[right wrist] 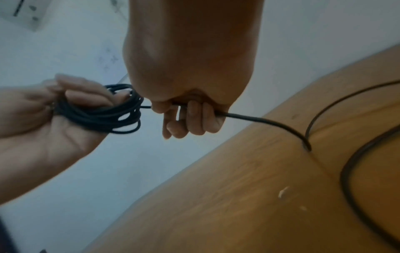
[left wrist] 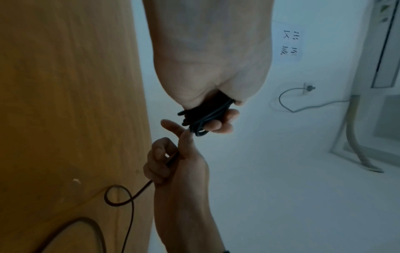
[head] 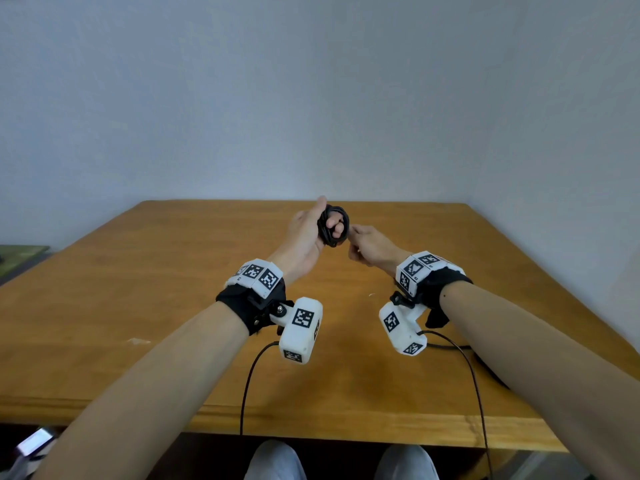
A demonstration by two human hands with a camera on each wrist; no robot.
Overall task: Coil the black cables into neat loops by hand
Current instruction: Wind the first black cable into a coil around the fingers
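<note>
Cable coil (head: pixel 333 225) upright in left hand (head: pixel 306 233), tail through right hand (head: pixel 372 245).

1. Thin round black cable (head: pixel 333 225) — plain black all along, in the bundle of loops and in the loose run.
2. Flat wooden table top (head: pixel 173 306) — warm honey-brown with darker grain streaks and a few pale chipped specks.
3. White blocky wrist camera housings (head: pixel 300 329) carry black-and-white square marker patterns, on black fabric straps (head: pixel 239 303).
4. Plain wall (head: pixel 311 98): pale grey-blue.
</note>
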